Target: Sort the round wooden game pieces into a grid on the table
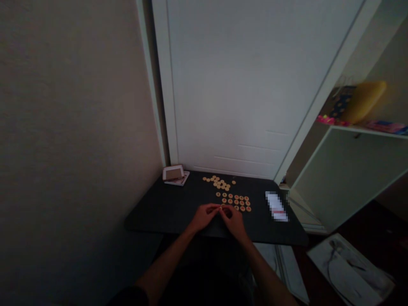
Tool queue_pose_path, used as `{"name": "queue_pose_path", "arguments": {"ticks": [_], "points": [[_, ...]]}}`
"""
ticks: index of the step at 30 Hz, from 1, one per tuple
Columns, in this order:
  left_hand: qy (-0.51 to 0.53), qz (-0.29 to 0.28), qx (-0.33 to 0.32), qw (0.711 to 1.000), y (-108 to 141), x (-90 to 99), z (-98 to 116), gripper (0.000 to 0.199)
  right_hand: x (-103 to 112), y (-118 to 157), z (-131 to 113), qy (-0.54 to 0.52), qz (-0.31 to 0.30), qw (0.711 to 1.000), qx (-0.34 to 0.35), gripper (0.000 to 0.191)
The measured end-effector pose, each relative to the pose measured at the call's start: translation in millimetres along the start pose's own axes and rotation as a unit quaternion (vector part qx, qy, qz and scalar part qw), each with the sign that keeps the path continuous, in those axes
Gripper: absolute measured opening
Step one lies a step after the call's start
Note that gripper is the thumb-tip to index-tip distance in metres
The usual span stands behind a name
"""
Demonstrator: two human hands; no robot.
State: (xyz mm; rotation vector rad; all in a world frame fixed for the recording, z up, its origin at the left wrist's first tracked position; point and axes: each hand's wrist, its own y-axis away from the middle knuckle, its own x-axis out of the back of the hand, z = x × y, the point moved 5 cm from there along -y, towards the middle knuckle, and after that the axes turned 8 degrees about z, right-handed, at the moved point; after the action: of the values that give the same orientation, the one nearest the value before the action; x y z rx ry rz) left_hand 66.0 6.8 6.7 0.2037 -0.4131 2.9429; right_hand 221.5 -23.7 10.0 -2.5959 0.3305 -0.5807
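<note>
My left hand (204, 216) and my right hand (233, 220) meet fingertip to fingertip over the dark table. Both are closed in a pinch on a round Chinese chess piece (223, 206), mostly covered by the fingers. Just beyond and to the right lie rows of pale round pieces (236, 202) with red or dark marks facing up. Farther back is a loose cluster of plain-looking pieces (219, 182), some touching or overlapping. One single piece (233, 182) sits apart to the right of that cluster.
Two shallow boxes or lids (174, 174) are stacked at the table's (149, 212) back left corner. A phone-like object (276, 206), blurred out, lies at the right. A white door (229, 106) stands behind; a wall (95, 127) is close on the left.
</note>
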Motion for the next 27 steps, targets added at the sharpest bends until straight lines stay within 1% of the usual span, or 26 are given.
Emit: {"name": "queue_pose_path", "arguments": {"ticks": [4,9,16,22,27], "points": [[0.028,-0.022,0.005,0.999,2.5,-4.4,2.5,0.038,1.7,-1.1,0.9,0.003,0.01,1.0,-0.001,0.027],[0.054,-0.02,0.008,0.998,4.3,-7.0,0.0,0.038,2.7,-1.6,-1.0,-0.004,0.015,1.0,0.009,0.027],[0.031,-0.028,-0.003,0.999,4.0,-6.6,1.5,0.037,2.0,-1.8,-0.6,-0.014,0.011,1.0,-0.009,0.028],[0.016,-0.021,-0.012,1.0,5.3,-6.2,5.1,0.034,1.3,-2.3,5.3,-0.023,0.013,0.999,-0.035,0.027],[0.017,-0.026,-0.008,0.999,5.8,-6.6,5.7,0.035,0.3,-2.2,5.0,-0.036,0.006,0.999,-0.034,0.027]]}}
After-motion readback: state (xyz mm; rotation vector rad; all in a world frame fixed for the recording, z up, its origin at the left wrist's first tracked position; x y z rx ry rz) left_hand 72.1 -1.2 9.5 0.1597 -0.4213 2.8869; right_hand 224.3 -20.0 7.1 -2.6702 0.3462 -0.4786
